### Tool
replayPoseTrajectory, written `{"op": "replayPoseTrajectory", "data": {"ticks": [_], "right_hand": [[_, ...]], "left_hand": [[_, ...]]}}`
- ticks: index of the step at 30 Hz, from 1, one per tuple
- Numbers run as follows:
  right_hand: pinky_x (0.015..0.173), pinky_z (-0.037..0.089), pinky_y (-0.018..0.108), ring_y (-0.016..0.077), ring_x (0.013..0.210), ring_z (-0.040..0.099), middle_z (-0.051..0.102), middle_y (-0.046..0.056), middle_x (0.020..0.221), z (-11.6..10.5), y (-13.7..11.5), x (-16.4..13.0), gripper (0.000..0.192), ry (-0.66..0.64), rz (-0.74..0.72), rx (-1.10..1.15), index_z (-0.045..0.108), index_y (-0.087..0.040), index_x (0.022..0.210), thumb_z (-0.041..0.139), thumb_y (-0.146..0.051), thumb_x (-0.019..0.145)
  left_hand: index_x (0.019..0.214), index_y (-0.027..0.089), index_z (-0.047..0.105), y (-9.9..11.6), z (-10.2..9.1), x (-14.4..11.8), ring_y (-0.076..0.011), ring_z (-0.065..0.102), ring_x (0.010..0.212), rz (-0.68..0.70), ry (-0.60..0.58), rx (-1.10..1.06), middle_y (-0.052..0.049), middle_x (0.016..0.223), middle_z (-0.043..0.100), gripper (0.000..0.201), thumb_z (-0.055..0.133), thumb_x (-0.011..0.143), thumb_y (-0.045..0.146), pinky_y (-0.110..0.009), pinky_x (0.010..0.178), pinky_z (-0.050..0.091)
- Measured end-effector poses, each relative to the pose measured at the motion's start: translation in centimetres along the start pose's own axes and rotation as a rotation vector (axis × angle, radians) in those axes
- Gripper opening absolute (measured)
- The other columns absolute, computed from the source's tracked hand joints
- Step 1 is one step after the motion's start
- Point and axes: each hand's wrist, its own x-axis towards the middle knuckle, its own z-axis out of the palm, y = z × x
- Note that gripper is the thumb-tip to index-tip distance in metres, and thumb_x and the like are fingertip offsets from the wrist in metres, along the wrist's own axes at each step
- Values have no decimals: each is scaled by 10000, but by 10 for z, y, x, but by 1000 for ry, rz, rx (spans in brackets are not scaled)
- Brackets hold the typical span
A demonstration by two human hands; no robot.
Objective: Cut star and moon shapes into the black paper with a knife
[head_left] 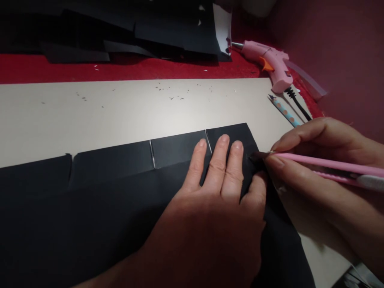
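Note:
A large sheet of black card point(99, 216) lies across the front, with several short slits along its far edge. My left hand point(222, 208) presses flat on it near the right end, fingers spread. From the right, my right hand point(318, 172) grips a pink craft knife point(324, 162) between thumb and fingers. Its dark blade touches the card near its right edge, just beside my left thumb. The blade's very tip is hard to make out against the black.
A white board point(126, 112) under the card carries small dark scraps. Behind it, a pink glue gun point(267, 60) and a blue dotted pencil point(285, 112) lie at the right. More black sheets point(174, 32) rest on a red surface point(21, 70) at the back.

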Motion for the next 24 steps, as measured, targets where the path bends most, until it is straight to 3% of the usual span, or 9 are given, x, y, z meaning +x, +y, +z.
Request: {"op": "replayPoseTrajectory", "data": {"ticks": [5, 7, 12, 18, 24], "right_hand": [[461, 435, 271, 136, 554, 590, 695, -28, 679, -3, -6, -2, 66, -46, 33, -35, 705, -334, 779, 739, -280, 793], [450, 436, 275, 143, 555, 609, 721, -24, 721, -3, -6, -2, 52, -58, -93, -13, 711, -344, 779, 747, -308, 791], [506, 469, 284, 154, 595, 626, 743, -30, 773, -2, -4, -1, 54, -52, -38, -56, 710, -348, 791, 739, -307, 810], [474, 465, 268, 148, 580, 636, 752, -31, 770, -4, -1, 2, 49, -80, -163, -36, 720, -336, 801, 756, -304, 805], [571, 471, 278, 139, 665, 640, 736, -46, 796, -1, -10, -3, 81, -67, -36, -71, 698, -332, 777, 755, -281, 804]], "left_hand": [[1321, 182, 681, -1, 0, 1, -438, 467, 1361, 11, 3, -2, -275, 1434, 516, 482, 590, 931, 449, -623, 1097, 425], [1321, 180, 681, -1, 1, 1, -439, 472, 1357, 17, -1, -1, -275, 1431, 518, 470, 580, 938, 433, -623, 1095, 427], [1322, 181, 681, -1, -1, 1, -441, 460, 1367, 10, -9, -3, -272, 1441, 507, 454, 558, 955, 417, -628, 1098, 422], [1310, 172, 689, -1, -1, 2, -441, 472, 1360, 6, -9, -13, -274, 1435, 515, 439, 543, 965, 400, -630, 1097, 424], [1307, 174, 692, -1, -2, 1, -441, 463, 1366, 0, -12, -14, -274, 1440, 507, 449, 572, 951, 420, -625, 1104, 418]]}}
